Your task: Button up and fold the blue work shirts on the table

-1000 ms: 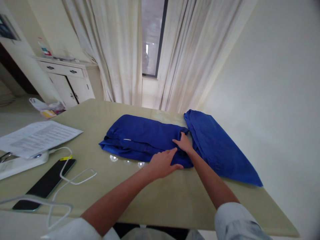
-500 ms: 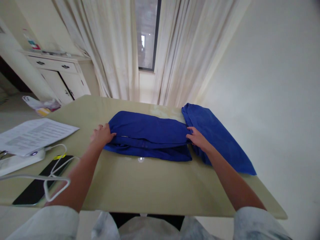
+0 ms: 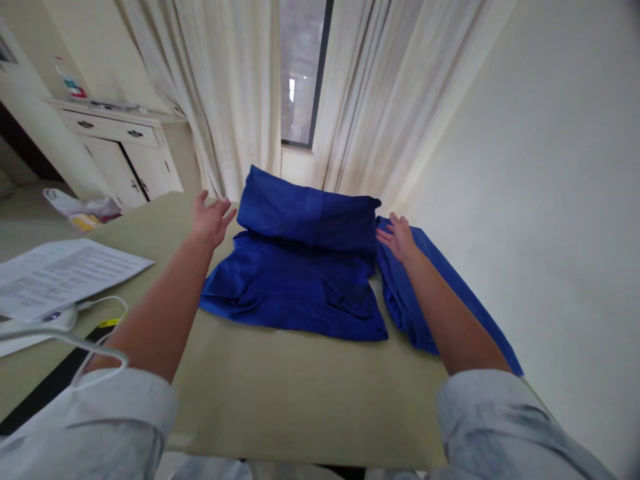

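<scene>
- Left hand (image 3: 213,220) and right hand (image 3: 397,239): fingers now spread, having let go of the ends.
- Between them, the blue cloth (image 3: 295,287) is partly unfolded on the table (image 3: 300,393), upper layer flipped away.
- Second blue cloth (image 3: 400,293): just beside, at right.

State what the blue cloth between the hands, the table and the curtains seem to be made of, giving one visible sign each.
Cloth: matte fabric, perhaps cotton; it folds and wrinkles softly.
Table: smooth, faintly shiny top, perhaps stone, glass or laminate; its even surface leaves this open.
Curtains: matte textile, fibre unclear; they hang in soft vertical folds.
</scene>
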A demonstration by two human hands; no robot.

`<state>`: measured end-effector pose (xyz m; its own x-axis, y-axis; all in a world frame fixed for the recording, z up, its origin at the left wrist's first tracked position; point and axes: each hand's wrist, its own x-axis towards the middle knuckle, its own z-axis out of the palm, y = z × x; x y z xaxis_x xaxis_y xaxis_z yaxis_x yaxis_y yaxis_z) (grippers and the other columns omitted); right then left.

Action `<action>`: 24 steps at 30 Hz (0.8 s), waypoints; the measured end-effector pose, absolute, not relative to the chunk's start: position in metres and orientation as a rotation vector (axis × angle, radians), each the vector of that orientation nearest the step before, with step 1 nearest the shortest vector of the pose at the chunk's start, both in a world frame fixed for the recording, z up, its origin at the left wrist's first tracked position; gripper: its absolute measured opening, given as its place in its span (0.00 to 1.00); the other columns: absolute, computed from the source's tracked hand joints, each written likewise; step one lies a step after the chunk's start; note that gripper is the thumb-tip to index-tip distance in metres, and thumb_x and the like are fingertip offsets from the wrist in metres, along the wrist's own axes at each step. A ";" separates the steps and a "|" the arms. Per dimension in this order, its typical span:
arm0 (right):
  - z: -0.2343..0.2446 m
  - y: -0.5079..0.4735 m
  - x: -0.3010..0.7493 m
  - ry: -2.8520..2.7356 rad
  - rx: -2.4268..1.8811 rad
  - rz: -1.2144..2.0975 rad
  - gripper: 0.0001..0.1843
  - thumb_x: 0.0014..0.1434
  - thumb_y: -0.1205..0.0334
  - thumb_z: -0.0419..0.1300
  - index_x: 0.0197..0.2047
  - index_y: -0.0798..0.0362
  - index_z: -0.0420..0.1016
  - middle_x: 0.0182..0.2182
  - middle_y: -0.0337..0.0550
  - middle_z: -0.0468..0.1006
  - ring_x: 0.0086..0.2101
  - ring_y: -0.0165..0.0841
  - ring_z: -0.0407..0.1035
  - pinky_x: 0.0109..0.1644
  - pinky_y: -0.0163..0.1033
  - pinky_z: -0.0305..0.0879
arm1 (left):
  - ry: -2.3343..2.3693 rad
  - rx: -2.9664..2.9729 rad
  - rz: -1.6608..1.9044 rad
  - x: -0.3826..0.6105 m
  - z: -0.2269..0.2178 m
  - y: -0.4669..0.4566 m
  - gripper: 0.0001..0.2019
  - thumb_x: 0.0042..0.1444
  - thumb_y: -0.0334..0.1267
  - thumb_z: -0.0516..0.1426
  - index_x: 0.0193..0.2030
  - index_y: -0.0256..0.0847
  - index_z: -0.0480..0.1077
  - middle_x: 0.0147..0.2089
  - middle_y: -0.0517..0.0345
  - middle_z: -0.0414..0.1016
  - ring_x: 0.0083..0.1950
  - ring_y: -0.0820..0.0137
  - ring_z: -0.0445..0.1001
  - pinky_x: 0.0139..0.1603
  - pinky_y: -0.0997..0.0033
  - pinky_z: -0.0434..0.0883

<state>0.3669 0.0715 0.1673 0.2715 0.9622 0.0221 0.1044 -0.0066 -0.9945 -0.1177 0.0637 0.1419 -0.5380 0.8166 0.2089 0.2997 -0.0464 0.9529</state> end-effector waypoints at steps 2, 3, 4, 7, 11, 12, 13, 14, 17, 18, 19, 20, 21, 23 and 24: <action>0.143 0.048 0.364 -1.303 -1.573 0.906 0.43 0.68 0.45 0.60 0.78 0.46 0.46 0.64 0.57 0.74 0.52 0.41 0.79 0.54 0.47 0.79 | 1.926 1.226 1.431 -0.117 0.120 0.053 0.37 0.64 0.36 0.61 0.77 0.41 0.52 0.68 0.35 0.72 0.64 0.57 0.77 0.63 0.53 0.76; 0.129 0.031 0.364 -1.465 -1.668 0.865 0.44 0.66 0.45 0.63 0.77 0.48 0.51 0.63 0.58 0.75 0.54 0.44 0.78 0.56 0.49 0.78 | 2.039 1.273 1.260 -0.118 0.105 0.045 0.39 0.60 0.37 0.64 0.76 0.36 0.56 0.68 0.30 0.71 0.66 0.50 0.75 0.65 0.48 0.74; 0.114 0.011 0.365 -1.635 -1.762 0.795 0.43 0.64 0.44 0.64 0.76 0.51 0.56 0.62 0.60 0.75 0.56 0.47 0.77 0.58 0.50 0.76 | 2.156 1.321 1.052 -0.121 0.091 0.036 0.39 0.57 0.39 0.66 0.74 0.31 0.59 0.67 0.25 0.71 0.68 0.43 0.73 0.66 0.43 0.71; 0.077 -0.051 0.373 -1.956 -2.003 0.471 0.43 0.63 0.36 0.63 0.71 0.55 0.64 0.60 0.65 0.77 0.59 0.56 0.74 0.63 0.57 0.69 | 2.387 1.474 0.427 -0.130 0.061 0.017 0.39 0.59 0.50 0.64 0.68 0.22 0.65 0.65 0.17 0.71 0.70 0.34 0.69 0.68 0.40 0.67; 0.049 -0.111 0.381 -1.891 -2.178 0.447 0.48 0.65 0.29 0.55 0.73 0.57 0.60 0.45 0.61 0.84 0.49 0.57 0.80 0.55 0.57 0.72 | 2.369 1.522 0.255 -0.136 0.060 0.010 0.35 0.61 0.56 0.57 0.59 0.23 0.74 0.61 0.20 0.76 0.65 0.35 0.74 0.62 0.43 0.74; 0.044 -0.119 0.380 -1.861 -2.157 0.506 0.48 0.65 0.30 0.56 0.74 0.57 0.59 0.43 0.58 0.84 0.47 0.56 0.81 0.54 0.56 0.73 | 2.338 1.498 0.262 -0.136 0.064 0.008 0.32 0.59 0.55 0.58 0.56 0.24 0.77 0.59 0.21 0.78 0.64 0.34 0.75 0.60 0.44 0.75; 0.040 -0.126 0.378 -1.841 -2.106 0.566 0.47 0.65 0.32 0.57 0.74 0.57 0.58 0.43 0.57 0.84 0.47 0.55 0.81 0.53 0.54 0.73 | 2.302 1.475 0.268 -0.135 0.068 0.005 0.29 0.57 0.54 0.58 0.51 0.25 0.79 0.56 0.22 0.80 0.62 0.35 0.77 0.58 0.45 0.77; 0.037 -0.131 0.377 -1.831 -2.036 0.617 0.46 0.64 0.37 0.59 0.74 0.56 0.57 0.44 0.55 0.84 0.47 0.52 0.81 0.53 0.53 0.73 | 2.255 1.446 0.289 -0.134 0.072 -0.001 0.26 0.56 0.52 0.59 0.47 0.27 0.80 0.53 0.25 0.82 0.59 0.37 0.79 0.56 0.48 0.78; 0.039 -0.133 0.381 -1.846 -1.863 0.673 0.41 0.61 0.53 0.61 0.74 0.55 0.57 0.52 0.55 0.82 0.47 0.45 0.80 0.53 0.48 0.74 | 2.034 1.300 0.451 -0.129 0.078 -0.041 0.22 0.55 0.52 0.58 0.43 0.34 0.80 0.46 0.36 0.85 0.49 0.47 0.85 0.47 0.57 0.82; 0.046 -0.128 0.387 -1.879 -1.844 0.647 0.40 0.61 0.56 0.60 0.73 0.56 0.57 0.53 0.56 0.81 0.45 0.44 0.80 0.53 0.48 0.74 | 1.958 1.245 0.531 -0.125 0.077 -0.062 0.22 0.55 0.54 0.58 0.43 0.36 0.80 0.45 0.40 0.86 0.46 0.49 0.85 0.45 0.58 0.83; 0.058 -0.118 0.396 -1.933 -1.837 0.602 0.40 0.60 0.59 0.60 0.73 0.56 0.58 0.53 0.57 0.81 0.43 0.43 0.80 0.52 0.48 0.74 | 1.893 1.196 0.612 -0.119 0.073 -0.088 0.23 0.53 0.56 0.58 0.44 0.38 0.79 0.45 0.42 0.86 0.46 0.50 0.85 0.45 0.57 0.84; 0.074 -0.104 0.405 -2.007 -1.833 0.541 0.40 0.59 0.60 0.61 0.73 0.56 0.60 0.53 0.57 0.81 0.41 0.44 0.80 0.51 0.48 0.74 | 1.865 1.179 0.692 -0.110 0.067 -0.118 0.24 0.52 0.58 0.59 0.45 0.40 0.79 0.46 0.44 0.86 0.46 0.49 0.85 0.47 0.55 0.84; 0.095 -0.085 0.413 -2.111 -1.819 0.477 0.40 0.58 0.62 0.64 0.72 0.55 0.63 0.51 0.57 0.82 0.40 0.45 0.80 0.50 0.48 0.73 | 1.824 1.158 0.766 -0.096 0.060 -0.149 0.25 0.51 0.59 0.60 0.47 0.43 0.79 0.47 0.47 0.86 0.48 0.49 0.85 0.50 0.53 0.83; 0.146 -0.034 0.422 -2.359 -1.763 0.374 0.39 0.51 0.69 0.69 0.67 0.52 0.71 0.46 0.54 0.83 0.42 0.49 0.80 0.49 0.47 0.72 | 1.571 1.129 0.809 -0.051 0.042 -0.211 0.27 0.52 0.62 0.61 0.54 0.51 0.78 0.53 0.51 0.85 0.53 0.49 0.84 0.55 0.49 0.82; 0.172 -0.004 0.420 -2.477 -1.756 0.348 0.36 0.47 0.73 0.70 0.61 0.51 0.76 0.42 0.52 0.84 0.42 0.50 0.79 0.49 0.47 0.72 | 1.435 1.126 0.785 -0.020 0.034 -0.238 0.28 0.52 0.63 0.61 0.56 0.55 0.77 0.56 0.53 0.84 0.55 0.49 0.83 0.56 0.49 0.82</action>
